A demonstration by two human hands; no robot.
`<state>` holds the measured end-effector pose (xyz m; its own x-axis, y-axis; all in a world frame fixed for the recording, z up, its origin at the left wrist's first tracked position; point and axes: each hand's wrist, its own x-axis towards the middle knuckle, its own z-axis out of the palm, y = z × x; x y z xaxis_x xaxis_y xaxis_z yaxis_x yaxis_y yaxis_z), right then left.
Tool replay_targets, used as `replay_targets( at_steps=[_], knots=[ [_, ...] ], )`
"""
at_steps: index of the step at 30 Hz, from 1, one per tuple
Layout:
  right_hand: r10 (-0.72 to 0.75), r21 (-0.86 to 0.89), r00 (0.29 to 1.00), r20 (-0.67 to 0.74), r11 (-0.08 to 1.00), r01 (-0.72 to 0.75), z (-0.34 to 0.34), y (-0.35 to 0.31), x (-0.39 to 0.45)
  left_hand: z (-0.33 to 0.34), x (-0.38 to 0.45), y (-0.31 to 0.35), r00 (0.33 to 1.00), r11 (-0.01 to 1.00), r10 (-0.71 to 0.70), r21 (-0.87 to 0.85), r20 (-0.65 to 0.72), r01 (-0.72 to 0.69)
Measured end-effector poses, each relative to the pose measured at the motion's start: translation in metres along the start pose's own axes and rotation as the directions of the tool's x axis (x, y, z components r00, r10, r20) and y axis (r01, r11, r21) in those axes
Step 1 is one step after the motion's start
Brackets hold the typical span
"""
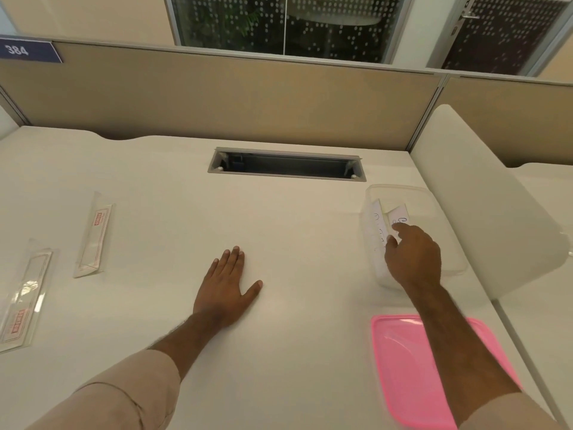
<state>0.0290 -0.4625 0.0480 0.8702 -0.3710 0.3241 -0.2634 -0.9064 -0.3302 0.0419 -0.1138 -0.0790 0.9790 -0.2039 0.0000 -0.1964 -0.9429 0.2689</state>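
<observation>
Bare left hand and right hand, bare forearms, loose light beige sleeves creased at the cuffs.

One wide-angle camera, worn on the person's head, looks forward and steeply down across the white counter. It sits close above it. It faces the beige partition along the far edge, with glass panels above. Straight edges bow towards the borders, so spacing there is probably distorted. No second view overlaps it.
</observation>
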Motion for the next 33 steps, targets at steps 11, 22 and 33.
replay_targets(
  at_steps=[11, 22, 33],
  knots=[
    [-0.245, 0.252, 0.968, 0.050, 0.941, 0.225, 0.030, -0.082, -0.070, -0.038, -0.035, -0.032, 0.991, 0.976, -0.083, -0.211, -0.108, 0.059],
    [-0.395, 0.413, 0.878, 0.271, 0.872, 0.264, 0.084, -0.211, -0.104, -0.108, -0.081, -0.157, 0.880, 0.934, -0.331, -0.249, -0.339, 0.256],
    [-0.588, 0.489, 0.715, 0.379, 0.783, 0.385, 0.124, -0.328, -0.112, -0.114, -0.052, -0.216, 0.677, 0.602, -0.719, -0.627, -0.156, 0.495]
  ],
)
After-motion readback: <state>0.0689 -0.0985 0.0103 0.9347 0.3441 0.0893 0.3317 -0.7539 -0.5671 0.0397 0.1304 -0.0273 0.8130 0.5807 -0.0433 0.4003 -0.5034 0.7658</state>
